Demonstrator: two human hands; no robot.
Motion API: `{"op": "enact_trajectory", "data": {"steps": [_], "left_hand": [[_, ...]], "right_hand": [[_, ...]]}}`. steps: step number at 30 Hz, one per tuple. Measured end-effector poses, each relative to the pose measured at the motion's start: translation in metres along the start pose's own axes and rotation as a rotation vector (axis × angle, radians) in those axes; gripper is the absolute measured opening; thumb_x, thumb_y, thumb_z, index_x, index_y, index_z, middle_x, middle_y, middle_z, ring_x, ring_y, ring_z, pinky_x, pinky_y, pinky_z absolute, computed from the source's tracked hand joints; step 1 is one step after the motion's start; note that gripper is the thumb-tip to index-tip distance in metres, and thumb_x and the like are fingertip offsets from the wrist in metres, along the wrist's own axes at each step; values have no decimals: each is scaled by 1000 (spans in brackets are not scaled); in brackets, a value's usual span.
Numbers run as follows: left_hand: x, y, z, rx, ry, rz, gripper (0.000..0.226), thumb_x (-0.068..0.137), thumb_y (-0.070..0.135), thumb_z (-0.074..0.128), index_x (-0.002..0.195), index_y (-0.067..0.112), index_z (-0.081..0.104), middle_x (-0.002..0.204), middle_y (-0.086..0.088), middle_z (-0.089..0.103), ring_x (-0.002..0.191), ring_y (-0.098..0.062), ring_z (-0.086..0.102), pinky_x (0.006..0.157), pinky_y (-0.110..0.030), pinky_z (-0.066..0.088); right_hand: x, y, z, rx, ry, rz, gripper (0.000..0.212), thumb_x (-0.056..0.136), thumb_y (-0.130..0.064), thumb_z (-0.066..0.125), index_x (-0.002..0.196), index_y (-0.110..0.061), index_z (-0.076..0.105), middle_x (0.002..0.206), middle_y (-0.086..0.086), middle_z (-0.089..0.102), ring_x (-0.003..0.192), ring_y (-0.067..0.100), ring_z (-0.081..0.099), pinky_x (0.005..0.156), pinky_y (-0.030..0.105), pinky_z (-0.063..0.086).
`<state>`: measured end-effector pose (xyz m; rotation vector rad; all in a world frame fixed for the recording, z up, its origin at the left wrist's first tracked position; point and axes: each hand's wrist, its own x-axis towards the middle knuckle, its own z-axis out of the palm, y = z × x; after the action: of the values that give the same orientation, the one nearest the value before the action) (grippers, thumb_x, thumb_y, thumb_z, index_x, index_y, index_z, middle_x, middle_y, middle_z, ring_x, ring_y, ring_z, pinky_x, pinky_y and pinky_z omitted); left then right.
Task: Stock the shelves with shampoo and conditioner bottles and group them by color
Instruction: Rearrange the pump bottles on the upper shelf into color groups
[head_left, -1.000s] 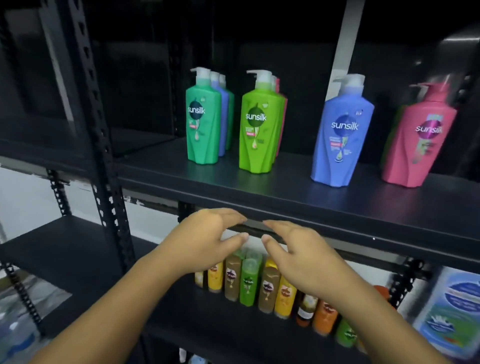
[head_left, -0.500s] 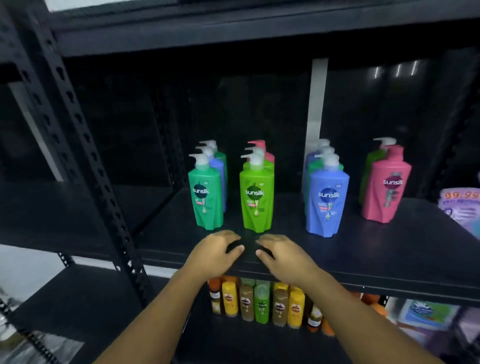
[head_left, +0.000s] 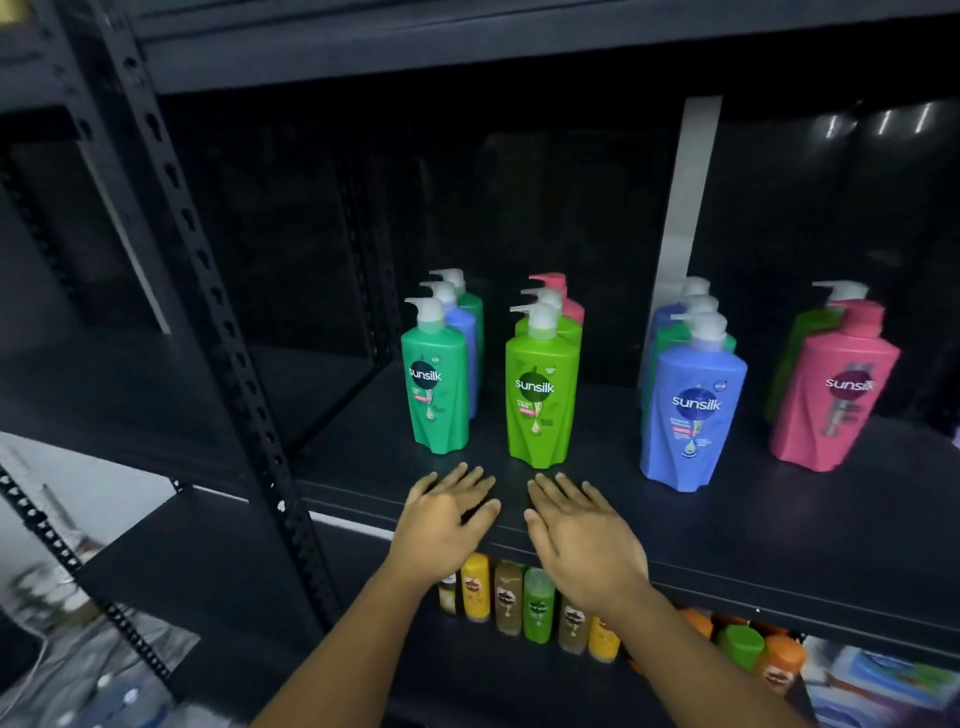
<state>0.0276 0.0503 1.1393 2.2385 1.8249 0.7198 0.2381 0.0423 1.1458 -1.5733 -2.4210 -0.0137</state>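
Fingers (head_left: 470, 480) straight: left hand (head_left: 441, 530), right hand (head_left: 582, 535) over matte shelf (head_left: 779, 519)

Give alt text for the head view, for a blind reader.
Open and empty, the left hand and right hand reach over a black metal shelf. Beyond stand four rows of plastic pump bottles, with a teal bottle, lime bottle, blue bottle and pink bottle in front.

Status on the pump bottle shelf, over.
Left hand and right hand open, empty, at the shelf front. Four rows of pump bottles upright, colours mixed front to back. Nothing blocking.
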Motion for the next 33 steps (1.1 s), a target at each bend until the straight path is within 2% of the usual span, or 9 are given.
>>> {"op": "enact_trajectory", "data": {"steps": [9,15,17,19,22,25,28,30,33], "left_hand": [[-2,-3,-1,15,-5,23,50,106,53,40,153,34,48,163,13,35,154,2,16,125,-29,4],[6,-7,-10,-127,-117,41,51,104,45,52,152,26,50,163,7,38,155,-5,19,126,-27,6],[7,-13,-19,-276,-100,15,44,101,39,62,142,23,62,153,8,53,148,-3,35,117,-13,17],[10,-23,-31,-439,-24,-69,25,95,34,72,119,29,77,127,15,71,126,1,57,98,-2,34],[30,-43,-48,-642,230,-174,8,88,24,79,89,30,75,98,12,74,101,-7,68,91,-23,53],[55,-62,-63,-690,333,-248,35,86,32,82,113,31,59,123,7,59,115,-11,58,102,-35,49],[68,-75,-69,-848,91,-258,81,90,50,74,155,37,28,146,17,36,136,-8,40,116,-37,36],[73,-81,-67,-906,-9,-177,73,93,51,71,154,44,33,149,19,46,132,1,50,109,-28,42],[76,-90,-64,-911,33,-159,51,94,46,71,141,52,52,132,16,68,118,9,60,102,-22,45]], "right_hand": [[-1,-4,-2,-10,24,13,59,106,-50,14,158,-27,29,164,-11,26,154,7,14,125,32,9],[-1,-1,-1,0,28,8,52,107,-53,21,155,-38,33,162,-20,26,152,3,15,125,31,12],[1,-1,-2,25,33,2,49,106,-52,28,152,-39,40,160,-21,32,150,5,22,122,31,15],[8,-4,-5,52,28,-26,46,105,-48,35,148,-37,47,155,-20,40,144,6,28,117,31,21],[34,-19,-4,155,-6,-95,44,103,-39,46,146,-29,52,149,-12,48,138,6,36,115,25,28],[68,-46,4,354,16,-28,47,98,-28,62,144,-23,53,145,-6,52,136,11,45,111,16,30],[95,-76,13,667,147,175,70,86,-21,79,147,-24,45,136,-7,49,123,13,53,101,18,40],[111,-87,16,813,214,284,90,79,-25,86,153,-24,34,135,-7,46,119,14,53,99,24,45],[130,-90,23,853,238,276,90,75,-31,89,148,-28,36,122,-21,56,103,-2,58,86,14,46]]}}
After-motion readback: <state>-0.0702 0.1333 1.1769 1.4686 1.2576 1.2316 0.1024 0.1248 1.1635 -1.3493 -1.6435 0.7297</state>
